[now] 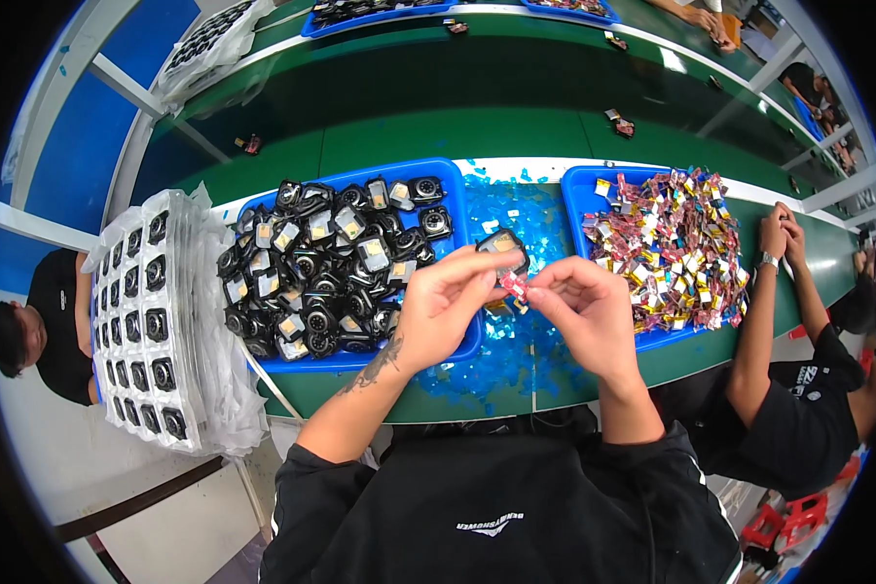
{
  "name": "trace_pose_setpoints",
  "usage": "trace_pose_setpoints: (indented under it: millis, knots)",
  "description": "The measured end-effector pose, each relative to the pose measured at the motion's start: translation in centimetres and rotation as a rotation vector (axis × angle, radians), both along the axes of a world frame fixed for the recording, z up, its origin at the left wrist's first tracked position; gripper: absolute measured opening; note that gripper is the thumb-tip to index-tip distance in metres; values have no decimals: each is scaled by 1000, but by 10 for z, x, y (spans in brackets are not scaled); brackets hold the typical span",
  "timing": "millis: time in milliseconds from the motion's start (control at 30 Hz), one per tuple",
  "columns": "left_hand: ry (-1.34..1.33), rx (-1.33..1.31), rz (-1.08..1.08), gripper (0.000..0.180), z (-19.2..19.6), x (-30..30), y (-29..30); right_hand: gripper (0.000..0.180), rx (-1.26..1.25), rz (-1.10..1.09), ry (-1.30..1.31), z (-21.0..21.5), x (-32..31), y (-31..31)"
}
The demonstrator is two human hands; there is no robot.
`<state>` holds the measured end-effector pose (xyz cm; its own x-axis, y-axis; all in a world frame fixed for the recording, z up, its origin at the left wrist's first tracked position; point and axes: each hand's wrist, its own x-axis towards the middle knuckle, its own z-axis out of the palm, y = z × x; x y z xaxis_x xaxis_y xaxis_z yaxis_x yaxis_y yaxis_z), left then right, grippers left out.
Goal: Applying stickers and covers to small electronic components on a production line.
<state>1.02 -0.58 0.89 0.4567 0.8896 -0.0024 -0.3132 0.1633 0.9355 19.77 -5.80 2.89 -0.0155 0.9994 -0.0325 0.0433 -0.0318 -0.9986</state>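
Observation:
My left hand grips a black smartwatch case between thumb and fingers, above the strip between two blue trays. Just below the case is a small pink flex-cable piece, pinched by the thumb and fingertips of my right hand. Whether the piece is still joined to the case cannot be made out. Left of my hands, a blue tray is heaped with black watch cases. To the right, another blue tray holds a pile of small pink, yellow and white flex-cable pieces.
Blue film scraps litter the green table between the trays. Stacked white blister trays with watch parts stand at the far left. Beyond a white ledge runs a green belt carrying a few small parts. A co-worker's hands are at the right.

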Motion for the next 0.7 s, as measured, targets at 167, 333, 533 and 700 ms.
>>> trace_pose_setpoints:
  millis: [167, 333, 533, 700]
  knots:
    - [360, 524, -17, 28, 9, -7, 1, 7, -6, 26, 168, 0, 4, 4]
    - [499, 533, -69, 18, 5, -11, 3, 6, 13, 14, 20, 4, 2, 1]
    - [151, 91, -72, 23, -4, -3, -4, 20, 70, -60, -101, 3, -11, 3]
    - [73, -2, -80, 36, -9, -2, -2, 27, 147, -163, -116, -6, -16, 10]
